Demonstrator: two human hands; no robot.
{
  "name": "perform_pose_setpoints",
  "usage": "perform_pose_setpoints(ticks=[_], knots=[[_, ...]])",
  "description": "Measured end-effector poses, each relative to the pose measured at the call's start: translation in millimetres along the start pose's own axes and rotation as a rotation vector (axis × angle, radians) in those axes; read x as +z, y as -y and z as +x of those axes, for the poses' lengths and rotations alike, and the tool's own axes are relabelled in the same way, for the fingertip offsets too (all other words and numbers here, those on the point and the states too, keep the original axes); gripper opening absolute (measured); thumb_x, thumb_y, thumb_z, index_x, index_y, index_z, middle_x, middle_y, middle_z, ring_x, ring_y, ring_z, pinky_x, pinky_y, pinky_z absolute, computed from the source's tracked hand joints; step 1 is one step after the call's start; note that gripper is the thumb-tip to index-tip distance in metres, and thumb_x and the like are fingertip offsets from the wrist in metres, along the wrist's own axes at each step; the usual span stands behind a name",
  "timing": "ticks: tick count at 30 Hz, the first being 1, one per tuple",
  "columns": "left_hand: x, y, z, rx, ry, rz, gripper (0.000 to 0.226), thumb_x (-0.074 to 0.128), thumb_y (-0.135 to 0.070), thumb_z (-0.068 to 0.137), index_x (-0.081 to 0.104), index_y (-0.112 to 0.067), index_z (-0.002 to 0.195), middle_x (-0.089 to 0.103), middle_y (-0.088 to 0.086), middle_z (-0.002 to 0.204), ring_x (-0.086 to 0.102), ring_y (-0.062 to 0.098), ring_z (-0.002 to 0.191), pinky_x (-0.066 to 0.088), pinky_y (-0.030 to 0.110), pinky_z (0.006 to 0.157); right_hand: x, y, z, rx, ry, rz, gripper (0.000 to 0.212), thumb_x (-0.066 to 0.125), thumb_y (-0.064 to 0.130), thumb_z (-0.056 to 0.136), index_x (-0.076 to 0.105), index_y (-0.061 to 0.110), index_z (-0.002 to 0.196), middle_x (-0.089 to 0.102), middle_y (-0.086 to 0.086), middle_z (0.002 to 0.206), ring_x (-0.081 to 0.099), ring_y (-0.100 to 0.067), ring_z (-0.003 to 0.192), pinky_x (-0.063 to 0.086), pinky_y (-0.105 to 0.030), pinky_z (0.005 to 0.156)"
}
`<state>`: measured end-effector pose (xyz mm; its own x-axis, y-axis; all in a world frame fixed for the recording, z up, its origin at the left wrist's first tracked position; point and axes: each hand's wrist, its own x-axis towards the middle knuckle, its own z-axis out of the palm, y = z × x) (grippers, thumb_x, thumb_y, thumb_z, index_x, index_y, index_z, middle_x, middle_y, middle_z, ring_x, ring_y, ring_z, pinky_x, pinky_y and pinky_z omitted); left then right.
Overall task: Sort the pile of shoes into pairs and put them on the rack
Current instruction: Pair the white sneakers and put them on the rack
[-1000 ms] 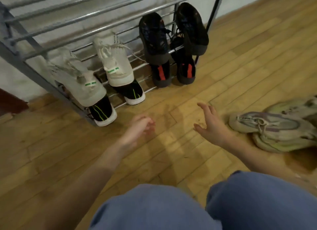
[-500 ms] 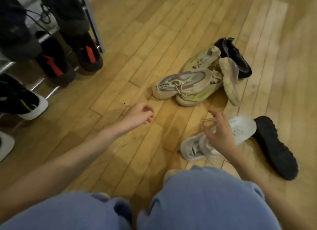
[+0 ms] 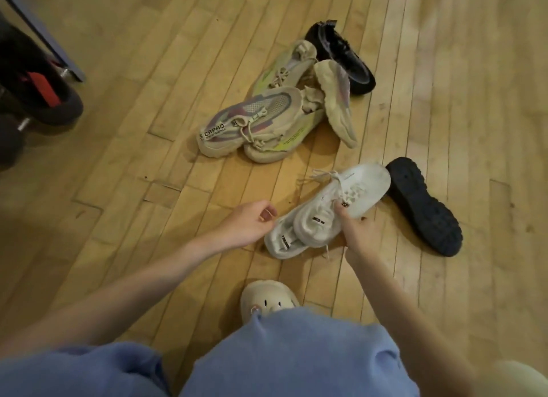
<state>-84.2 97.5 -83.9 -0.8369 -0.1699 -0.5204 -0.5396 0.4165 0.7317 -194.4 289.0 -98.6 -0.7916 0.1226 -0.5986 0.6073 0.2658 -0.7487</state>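
Right hand (image 3: 360,233) grips two white lace-up mesh sneakers (image 3: 320,215) on the pale wooden plank floor (image 3: 148,129). Left hand (image 3: 252,223), loosely curled, holds nothing, just beside them.

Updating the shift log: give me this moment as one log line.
step: picking white pair | right hand: grips white sneakers | left hand: beside them, holds nothing | floor: beige sneakers, two black shoes

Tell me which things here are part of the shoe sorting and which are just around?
Part of the job:
white sneakers, held by the right hand
beige sneakers
black shoes
rack
left hand, empty

Just around:
cream clog on the person's foot
wooden floor
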Motion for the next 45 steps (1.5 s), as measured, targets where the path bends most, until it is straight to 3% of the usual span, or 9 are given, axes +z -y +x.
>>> perform_pose_setpoints(ticks=[6,9,16,20,24,28,31,41,45], knots=[[0.8,-4.2,0.6,0.005,-0.016,-0.12,0.019,0.058,-0.023,0.091,0.06,-0.016,0.109,0.064,0.0,0.102,0.063,0.018,0.093,0.052,0.033,0.08,-5.9,7.3,6.0,0.026,0.084,0.02,0.013,0.072,0.016,0.083,0.066,0.013,0.095,0.071,-0.006,0.105,0.068,-0.017,0.09,0.054,-0.024,0.065],[-2.6,-5.4,-1.9,-0.01,-0.001,-0.233,0.015,0.057,-0.023,0.093,0.059,-0.015,0.105,0.067,0.007,0.101,0.068,0.023,0.089,0.053,0.039,0.078,-5.3,17.5,1.1,-0.005,0.158,0.049,0.023,0.066,0.011,0.087,0.065,0.006,0.109,0.072,-0.007,0.107,0.069,-0.018,0.09,0.054,-0.022,0.06],[-25.1,-12.1,-15.2,-0.03,0.015,-0.529,0.056,0.052,-0.06,0.086,0.063,-0.008,0.104,0.068,0.008,0.08,0.064,0.017,0.061,0.044,0.025,0.05,27.8,37.7,-29.7,-0.055,0.326,0.027,0.031,0.072,0.021,0.085,0.068,-0.002,0.104,0.073,-0.017,0.102,0.071,-0.03,0.095,0.059,-0.034,0.078],[-37.7,-6.2,-21.6,-0.024,-0.13,-0.586,0.03,0.067,-0.04,0.085,0.061,-0.012,0.08,0.064,-0.001,0.065,0.06,0.009,0.048,0.044,0.02,0.042,53.5,50.2,-52.0,-0.196,0.365,-0.039,0.013,0.071,0.023,0.087,0.071,0.01,0.085,0.074,-0.005,0.085,0.071,-0.021,0.084,0.059,-0.027,0.071],[-52.2,7.9,-31.1,0.067,-0.237,-0.609,0.02,0.064,-0.022,0.09,0.062,-0.002,0.091,0.063,0.003,0.075,0.061,0.004,0.057,0.051,0.023,0.048,68.5,50.3,-60.4,-0.246,0.31,-0.029,0.031,0.057,0.034,0.095,0.064,0.006,0.106,0.065,-0.006,0.099,0.063,-0.013,0.088,0.054,-0.024,0.069],[-69.5,21.9,-43.3,0.114,-0.305,-0.587,0.031,0.065,-0.029,0.083,0.062,-0.003,0.1,0.065,0.003,0.081,0.06,0.007,0.066,0.049,0.023,0.051,73.4,20.0,-48.9,-0.178,-0.141,-0.234,0.055,0.066,0.026,0.083,0.039,0.012,0.129,0.036,-0.013,0.135,0.04,-0.028,0.124,0.041,-0.042,0.103],[-77.1,31.1,-46.8,0.094,-0.346,-0.591,0.017,0.066,-0.026,0.088,0.063,-0.011,0.096,0.066,-0.001,0.081,0.061,0.004,0.066,0.049,0.02,0.051,78.2,0.6,-50.6,0.002,-0.302,-0.38,0.083,0.079,0.03,0.072,0.032,0.004,0.135,0.032,-0.021,0.139,0.032,-0.037,0.129,0.027,-0.041,0.109],[-81.6,49.9,-56.8,0.017,-0.406,-0.596,0.005,0.063,-0.023,0.091,0.063,-0.018,0.092,0.067,-0.002,0.083,0.063,-0.001,0.065,0.05,0.019,0.052,80.4,-18.9,-57.4,0.23,-0.322,-0.391,0.127,0.086,0.056,0.055,0.015,0.0,0.144,0.025,-0.024,0.145,0.024,-0.039,0.138,0.02,-0.045,0.113],[-85.9,54.0,-69.0,0.039,-0.425,-0.59,0.014,0.061,-0.022,0.092,0.063,-0.011,0.101,0.067,0.003,0.09,0.063,-0.001,0.069,0.051,0.018,0.054,97.4,-15.5,-66.1,0.245,-0.248,-0.372,0.137,0.088,0.045,0.059,-0.005,0.004,0.15,0.016,-0.028,0.15,0.018,-0.04,0.14,0.017,-0.048,0.114]])
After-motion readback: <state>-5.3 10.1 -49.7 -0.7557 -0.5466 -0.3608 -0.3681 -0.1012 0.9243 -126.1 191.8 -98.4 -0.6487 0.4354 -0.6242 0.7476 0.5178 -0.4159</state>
